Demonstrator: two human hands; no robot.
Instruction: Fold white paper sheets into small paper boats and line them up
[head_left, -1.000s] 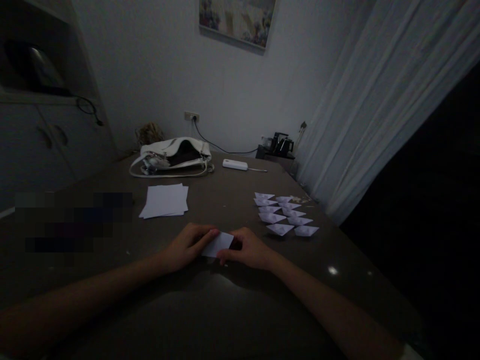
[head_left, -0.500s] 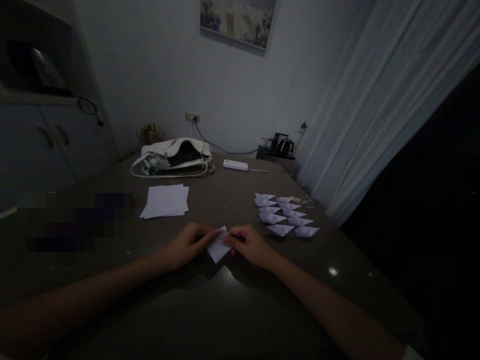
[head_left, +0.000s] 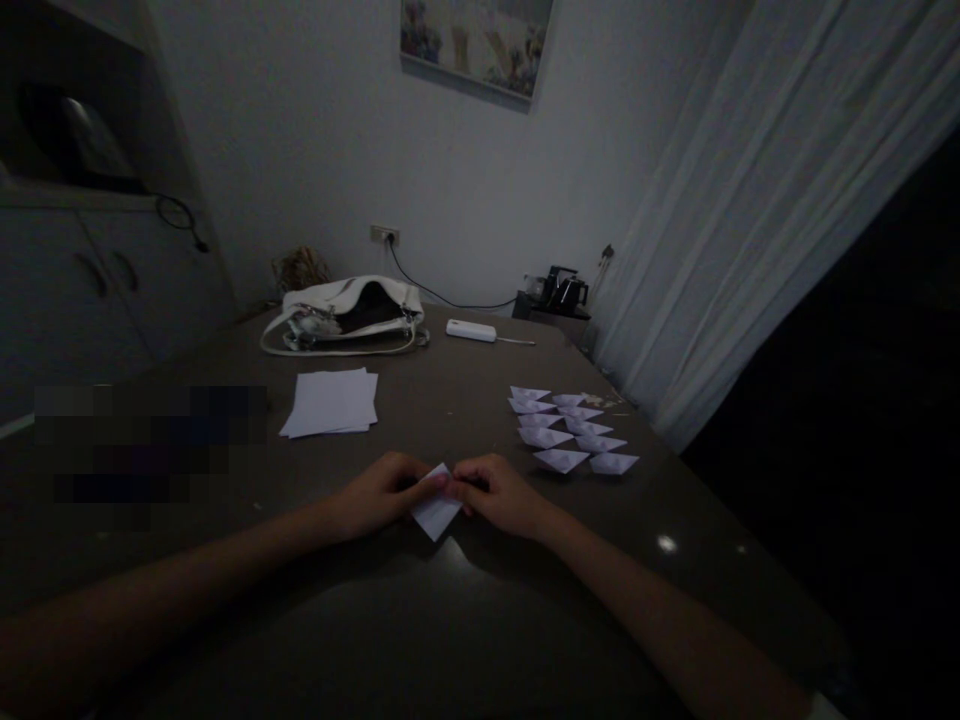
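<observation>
Between my hands is a small folded piece of white paper (head_left: 435, 518), diamond-shaped, one corner pointing toward me. My left hand (head_left: 386, 492) grips its left side, thumb lying across the upper face. From the right, my right hand (head_left: 501, 492) pinches the paper's edge, its thumb meeting the left thumb near the middle. The fingers behind the paper are hidden. Beyond my right hand, several folded paper boats (head_left: 561, 460) stand in two rows on the dark table. Past my left hand lies a stack of white paper sheets (head_left: 334, 402).
A white handbag (head_left: 352, 295) lies open at the back of the table (head_left: 420, 630), with a white power bank (head_left: 471, 330) and short cable beside it. A black kettle set (head_left: 562, 288) stands by the wall. A curtain (head_left: 705, 200) hangs at the right.
The folded paper has shifted slightly toward me. My left thumb has slid further across it, and both thumbs are now close together at its middle.
</observation>
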